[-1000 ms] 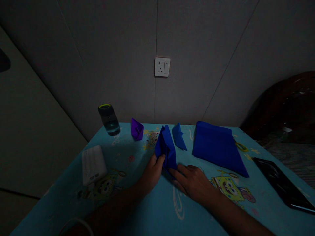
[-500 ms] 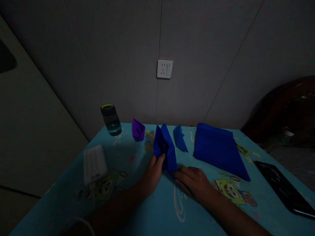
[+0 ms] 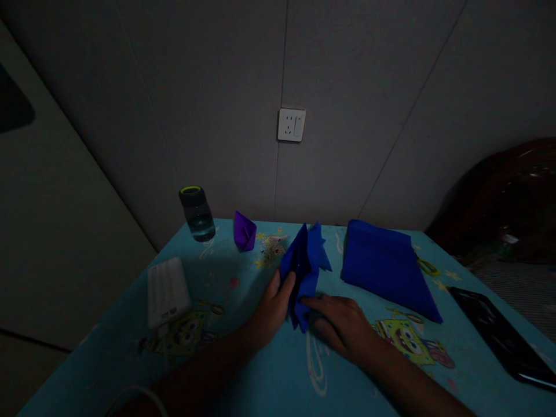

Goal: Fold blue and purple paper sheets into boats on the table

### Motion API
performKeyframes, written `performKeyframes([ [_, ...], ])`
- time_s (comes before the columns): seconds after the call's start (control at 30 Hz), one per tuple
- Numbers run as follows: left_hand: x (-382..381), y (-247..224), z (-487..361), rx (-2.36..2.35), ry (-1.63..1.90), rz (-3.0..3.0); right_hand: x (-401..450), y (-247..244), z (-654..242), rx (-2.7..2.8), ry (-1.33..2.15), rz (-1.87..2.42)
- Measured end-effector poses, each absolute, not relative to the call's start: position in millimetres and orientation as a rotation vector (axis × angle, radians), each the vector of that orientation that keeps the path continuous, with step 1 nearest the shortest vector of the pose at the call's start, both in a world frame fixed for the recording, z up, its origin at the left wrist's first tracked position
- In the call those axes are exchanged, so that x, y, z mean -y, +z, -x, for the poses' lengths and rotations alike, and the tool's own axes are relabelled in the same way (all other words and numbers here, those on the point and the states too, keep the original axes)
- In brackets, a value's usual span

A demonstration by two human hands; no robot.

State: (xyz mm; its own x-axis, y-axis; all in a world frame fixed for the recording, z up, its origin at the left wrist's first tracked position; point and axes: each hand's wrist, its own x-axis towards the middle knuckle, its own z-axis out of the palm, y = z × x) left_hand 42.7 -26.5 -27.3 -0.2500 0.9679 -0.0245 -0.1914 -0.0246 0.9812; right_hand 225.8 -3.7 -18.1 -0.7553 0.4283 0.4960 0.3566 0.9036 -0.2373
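A folded blue paper (image 3: 309, 278), boat-like with a long opening between its two sides, stands above the middle of the table. My left hand (image 3: 271, 304) is closed round its left side, the thumb lying along the fold. At its lower right edge, my right hand (image 3: 343, 324) grips the paper, with the index fingertip on the flap; the thumb is partly in shadow. Just behind, partly covered by the held paper, is a lighter blue paper boat (image 3: 322, 258). A small purple paper boat (image 3: 245, 233) rests farther back on the left.
A stack of blue paper (image 3: 382, 266) lies to the right, with yellow-handled scissors (image 3: 428, 267) partly under it. Beyond is a black phone-like slab (image 3: 499, 333). On the left are a water bottle (image 3: 198, 217) and a white power bank (image 3: 168, 292) with a cable. A wall socket (image 3: 291, 125) is behind.
The folded blue paper has turned and shifted slightly right, now overlapping the lighter blue boat. Its lower end has spread wider. My right hand's fingers have moved onto its lower flap.
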Motion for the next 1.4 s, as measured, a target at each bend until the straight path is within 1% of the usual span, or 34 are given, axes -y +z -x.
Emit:
performKeyframes([
  [0.07,26,-31,-43,-1.222,1.449,-0.951,0,-21,-227,2.379,0.301,0.708],
  [0.17,25,-36,-43,-1.190,1.405,-0.944,-6,-25,-229,2.211,0.347,0.862],
  [0.33,31,-27,-44,-1.156,1.300,-0.930,-10,-24,-228,2.209,0.341,0.844],
  [0.53,35,-15,-44,-0.926,1.200,-1.186,-10,-23,-228,2.201,0.302,0.874],
  [0.83,32,-24,-42,-0.957,1.151,-1.237,-12,-26,-230,2.084,0.328,1.013],
  [0.93,32,-25,-40,-0.989,1.142,-1.246,-13,-25,-232,1.932,0.371,1.113],
  [1.07,30,-28,-36,-1.016,1.219,-1.408,-18,-22,-238,1.603,0.464,1.126],
  [1.27,30,-25,-34,-1.041,1.100,-1.541,-24,-14,-248,1.737,0.627,1.111],
  [1.4,30,-17,-33,-1.067,1.028,-1.410,-29,-14,-249,1.515,0.823,1.132],
])
